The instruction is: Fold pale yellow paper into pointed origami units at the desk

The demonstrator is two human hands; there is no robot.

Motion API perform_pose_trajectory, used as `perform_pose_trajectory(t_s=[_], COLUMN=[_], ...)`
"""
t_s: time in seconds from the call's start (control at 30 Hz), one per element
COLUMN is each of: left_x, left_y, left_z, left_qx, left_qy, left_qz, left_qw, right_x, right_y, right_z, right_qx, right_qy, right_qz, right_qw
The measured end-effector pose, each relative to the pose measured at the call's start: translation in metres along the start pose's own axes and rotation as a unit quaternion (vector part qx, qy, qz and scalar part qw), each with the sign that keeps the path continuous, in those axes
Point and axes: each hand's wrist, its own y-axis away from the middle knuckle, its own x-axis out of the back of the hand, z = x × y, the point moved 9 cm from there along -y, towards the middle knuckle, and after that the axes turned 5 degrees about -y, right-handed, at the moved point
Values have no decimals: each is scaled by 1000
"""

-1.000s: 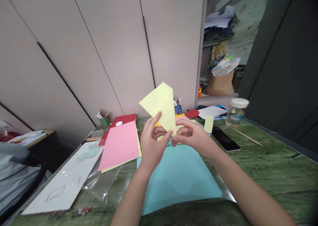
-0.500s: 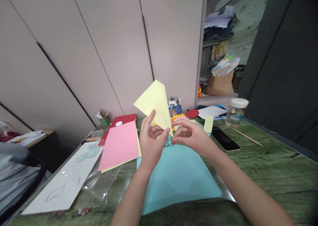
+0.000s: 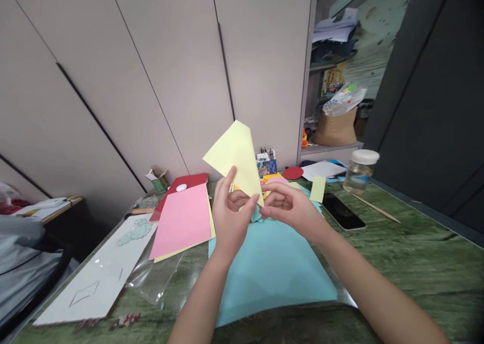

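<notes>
Over the smooth blue sheet [image 3: 276, 273], left hand [image 3: 231, 223] has thumb and fingers closed on the folded yellow paper [image 3: 242, 155], pinching near its pointed lower tip; right hand [image 3: 293, 210] curls at that tip, fingers nearly closed, grip on it can't be told. Yellow paper is matte, flat, angular, held upright and tilted. Farther out: flat pink paper [image 3: 183, 220], glossy black phone [image 3: 343, 212], clear jar [image 3: 359, 175], wood-grain green table [image 3: 419, 258]. Versus first frame, yellow paper shifted left, uncovering more of the pen box [image 3: 266, 166].
</notes>
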Motion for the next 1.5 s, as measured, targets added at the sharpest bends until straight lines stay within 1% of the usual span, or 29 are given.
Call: perform_pose_trajectory(t_s=[0.13,0.2,0.27,0.33,0.4,0.43,0.5,0.57,0.63,0.73,0.87,0.93,0.97,1.0,1.03,1.1,1.17,1.2,1.27,1.33,1.5], left_x=[4,5,6,5,3,2,-1,-2,-3,-2,-2,0,1,2,3,4,4,4,2,-1,-2], left_y=[-1,0,0,2,3,3,4,5,5,6,5,4,4,4,4,3,4,4,5,5,4], left_z=[2,3,3,1,-4,-6,-9,-9,-9,-9,-10,-10,-10,-11,-11,-11,-9,-8,-7,-6,-3], left_qx=[4,4,5,11,24,31,41,46,44,45,44,42,42,44,45,43,36,31,26,23,12], left_qy=[11,17,20,27,42,50,61,67,76,95,115,115,112,108,107,107,110,112,118,120,104], left_qz=[7,14,21,26,28,28,26,19,15,12,9,15,19,23,26,31,34,34,30,23,18], left_qw=[1000,1000,1000,999,998,998,997,997,996,994,992,992,993,993,993,993,993,993,992,992,994], right_x=[0,-1,-2,-4,-5,-7,-13,-21,-27,-31,-36,-36,-34,-31,-25,-12,-3,-3,-5,-6,-4], right_y=[0,1,4,10,18,23,35,44,49,52,54,55,55,53,50,38,25,19,12,7,4], right_z=[-2,-6,-11,-19,-29,-36,-50,-60,-64,-66,-64,-64,-63,-63,-61,-53,-40,-35,-28,-25,-18], right_qx=[15,36,68,112,173,211,294,359,400,421,424,421,413,396,368,286,188,146,92,68,41], right_qy=[15,21,38,79,154,201,294,356,384,395,407,404,397,383,361,284,186,142,80,54,64], right_qz=[-12,-11,4,34,75,98,135,150,150,145,131,125,125,127,127,119,85,59,10,-17,-17], right_qw=[1000,999,997,990,970,951,899,850,819,803,799,802,810,825,847,907,961,977,993,996,997])
